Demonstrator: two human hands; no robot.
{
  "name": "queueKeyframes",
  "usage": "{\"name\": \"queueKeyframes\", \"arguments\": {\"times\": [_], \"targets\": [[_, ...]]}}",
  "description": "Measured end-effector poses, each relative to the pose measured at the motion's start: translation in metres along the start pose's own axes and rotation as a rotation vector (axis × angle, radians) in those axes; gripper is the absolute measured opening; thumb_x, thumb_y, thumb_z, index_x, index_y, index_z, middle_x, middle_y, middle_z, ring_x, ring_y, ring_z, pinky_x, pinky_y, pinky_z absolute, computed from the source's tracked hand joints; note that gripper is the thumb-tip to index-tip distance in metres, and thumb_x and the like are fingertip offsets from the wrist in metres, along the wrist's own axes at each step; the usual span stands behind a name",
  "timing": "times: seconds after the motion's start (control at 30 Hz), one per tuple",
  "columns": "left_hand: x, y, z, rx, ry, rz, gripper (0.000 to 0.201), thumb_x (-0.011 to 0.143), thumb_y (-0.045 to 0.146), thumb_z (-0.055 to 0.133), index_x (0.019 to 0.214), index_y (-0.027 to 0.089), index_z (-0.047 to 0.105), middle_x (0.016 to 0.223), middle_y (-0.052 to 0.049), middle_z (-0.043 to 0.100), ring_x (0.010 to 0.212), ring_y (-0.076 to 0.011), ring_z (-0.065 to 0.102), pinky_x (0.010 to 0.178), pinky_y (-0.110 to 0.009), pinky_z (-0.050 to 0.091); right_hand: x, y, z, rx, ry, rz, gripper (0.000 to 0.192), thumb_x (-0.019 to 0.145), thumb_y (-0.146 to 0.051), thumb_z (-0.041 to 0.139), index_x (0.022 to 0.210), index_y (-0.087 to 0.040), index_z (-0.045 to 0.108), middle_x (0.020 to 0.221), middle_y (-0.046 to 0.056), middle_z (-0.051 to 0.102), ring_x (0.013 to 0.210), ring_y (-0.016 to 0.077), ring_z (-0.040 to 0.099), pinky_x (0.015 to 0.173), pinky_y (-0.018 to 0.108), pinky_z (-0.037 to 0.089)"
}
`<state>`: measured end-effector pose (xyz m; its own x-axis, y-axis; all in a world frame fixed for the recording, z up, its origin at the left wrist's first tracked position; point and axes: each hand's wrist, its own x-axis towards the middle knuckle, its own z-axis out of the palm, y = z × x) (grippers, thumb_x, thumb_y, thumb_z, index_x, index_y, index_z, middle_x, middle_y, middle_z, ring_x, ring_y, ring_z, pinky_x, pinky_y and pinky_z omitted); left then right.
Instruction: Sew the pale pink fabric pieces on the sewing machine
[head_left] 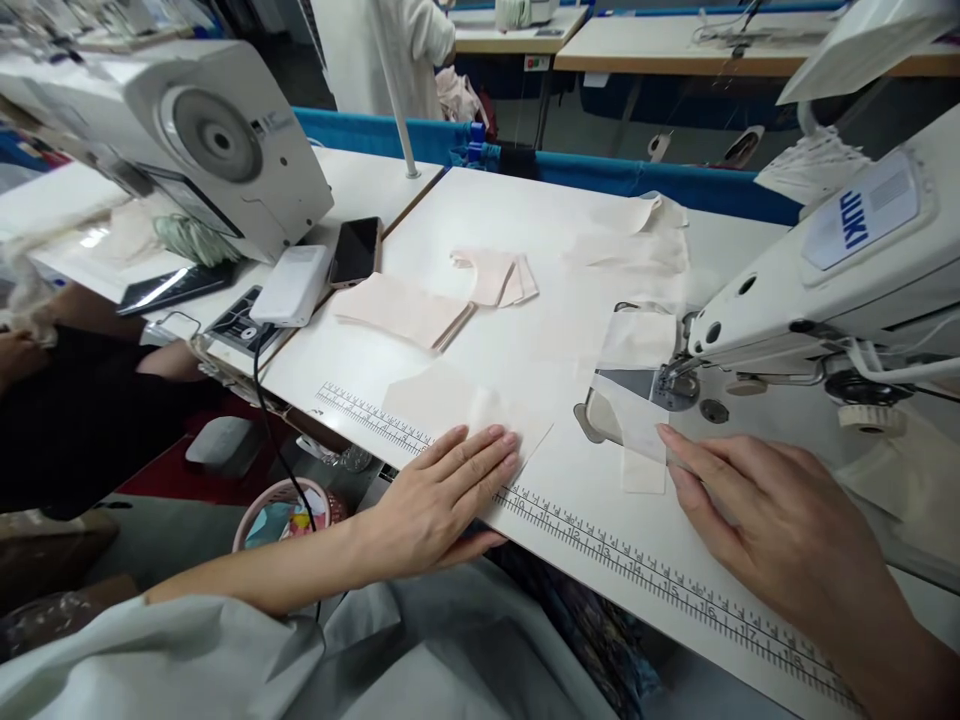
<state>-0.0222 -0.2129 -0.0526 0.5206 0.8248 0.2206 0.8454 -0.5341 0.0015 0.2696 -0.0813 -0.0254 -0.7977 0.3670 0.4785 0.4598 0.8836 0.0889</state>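
My left hand (457,490) lies flat at the front edge of the sewing table, fingers stretched out and its thumb below the edge. Just beyond the fingertips is a pale fabric piece (431,395), hard to tell from the white top. With thumb and forefinger, my right hand (757,510) pinches the edge of a sheer white fabric piece (634,425). That piece reaches toward the presser foot (675,383) of the sewing machine (847,260); whether it lies under the foot I cannot tell. A small cream strip (643,472) shows beneath it.
Stacked pale pink cut pieces (409,308) and a smaller folded piece (499,278) lie mid-table. More pale fabric (637,245) is behind the needle area. A phone (355,250) and white power bank (294,285) sit left, near another machine (202,140) and a person's arm (169,358).
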Motion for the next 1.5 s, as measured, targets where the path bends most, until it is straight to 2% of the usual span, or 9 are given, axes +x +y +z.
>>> {"name": "queueKeyframes", "arguments": {"times": [0.3, 0.47, 0.57, 0.73, 0.87, 1.0, 1.13, 1.33, 1.5], "targets": [[0.005, 0.014, 0.002, -0.002, 0.093, 0.012, 0.046, 0.1, 0.031, 0.046, 0.141, 0.01, 0.042, 0.147, -0.007, 0.046, 0.144, -0.0204, 0.032, 0.122, -0.038, 0.023, -0.001, -0.004, -0.002, 0.081, -0.007, -0.018, 0.044, 0.092, -0.012, 0.052, 0.137, -0.016, 0.049, 0.09, 0.008, 0.069, 0.078, 0.0239, 0.061, 0.072, 0.041, 0.043], [0.001, 0.014, 0.004, -0.106, 0.173, 0.075, 0.04, 0.098, 0.022, 0.052, 0.136, 0.013, 0.047, 0.141, -0.006, 0.054, 0.139, -0.0182, 0.041, 0.118, -0.035, 0.03, 0.001, -0.011, -0.01, 0.192, -0.011, 0.034, 0.033, 0.09, -0.012, 0.055, 0.122, -0.017, 0.058, 0.093, 0.008, 0.068, 0.082, 0.0207, 0.063, 0.073, 0.035, 0.047], [-0.007, 0.008, 0.008, -0.215, 0.183, 0.135, 0.039, 0.097, 0.014, 0.05, 0.135, 0.018, 0.05, 0.136, -0.004, 0.059, 0.135, -0.0167, 0.045, 0.113, -0.033, 0.038, 0.004, -0.024, -0.022, 0.474, -0.125, 0.044, 0.021, 0.092, -0.013, 0.051, 0.109, -0.018, 0.063, 0.107, 0.01, 0.067, 0.088, 0.016, 0.064, 0.076, 0.027, 0.05], [-0.001, -0.003, 0.004, -0.423, 0.204, 0.173, 0.035, 0.095, 0.009, 0.049, 0.127, 0.019, 0.055, 0.122, -0.006, 0.068, 0.122, -0.0182, 0.058, 0.1, -0.033, 0.046, 0.006, -0.047, -0.031, 0.78, -0.36, -0.026, 0.022, 0.093, -0.017, 0.047, 0.103, -0.018, 0.067, 0.141, 0.015, 0.05, 0.066, 0.0065, 0.058, 0.072, 0.025, 0.05], [0.033, -0.006, -0.017, -0.716, 0.089, 0.073, 0.027, 0.097, 0.012, 0.043, 0.118, 0.023, 0.056, 0.108, -0.005, 0.071, 0.105, -0.0174, 0.065, 0.089, -0.03, 0.05, 0.002, -0.053, -0.025, 0.879, -0.385, 0.034, 0.026, 0.095, -0.02, 0.046, 0.114, -0.016, 0.064, 0.144, 0.018, 0.046, 0.066, 0.0066, 0.058, 0.073, 0.026, 0.051], [0.085, -0.01, -0.036, -0.949, -0.254, -0.123, 0.023, 0.099, 0.027, 0.042, 0.1, 0.022, 0.064, 0.088, 0.0, 0.07, 0.078, -0.0125, 0.065, 0.067, -0.02, 0.05, -0.002, -0.051, -0.022, 0.95, -0.277, 0.183, 0.027, 0.098, -0.021, 0.044, 0.117, -0.013, 0.061, 0.118, 0.014, 0.062, 0.082, 0.0113, 0.062, 0.073, 0.023, 0.05], [0.137, -0.013, -0.035, -1.059, -0.419, -0.171, 0.027, 0.094, 0.036, 0.047, 0.094, 0.019, 0.068, 0.082, 0.0, 0.069, 0.071, -0.0128, 0.062, 0.06, -0.02, 0.046, -0.001, -0.044, -0.023, 1.021, -0.246, 0.389, 0.027, 0.098, -0.022, 0.041, 0.116, -0.016, 0.061, 0.095, 0.008, 0.065, 0.077, 0.0124, 0.059, 0.065, 0.023, 0.049], [0.194, -0.021, -0.019, -0.906, -0.508, -0.222, 0.01, 0.082, 0.024, 0.06, 0.081, 0.017, 0.067, 0.076, 0.001, 0.069, 0.065, -0.0115, 0.061, 0.055, -0.02, 0.044, -0.002, -0.033, -0.021, 1.269, -0.266, 0.761, 0.027, 0.097, -0.028, 0.043, 0.112, -0.016, 0.061, 0.087, 0.003, 0.06, 0.062, 0.0083, 0.057, 0.057, 0.022, 0.049], [0.21, -0.025, -0.007, -0.793, -0.422, -0.172, 0.013, 0.084, 0.023, 0.057, 0.079, 0.017, 0.067, 0.07, 0.002, 0.067, 0.059, -0.0097, 0.056, 0.054, -0.02, 0.041, -0.002, -0.025, -0.018, 1.28, -0.27, 0.885, 0.027, 0.095, -0.031, 0.046, 0.108, -0.015, 0.063, 0.086, 0.002, 0.058, 0.058, 0.0076, 0.057, 0.053, 0.022, 0.048]]}}
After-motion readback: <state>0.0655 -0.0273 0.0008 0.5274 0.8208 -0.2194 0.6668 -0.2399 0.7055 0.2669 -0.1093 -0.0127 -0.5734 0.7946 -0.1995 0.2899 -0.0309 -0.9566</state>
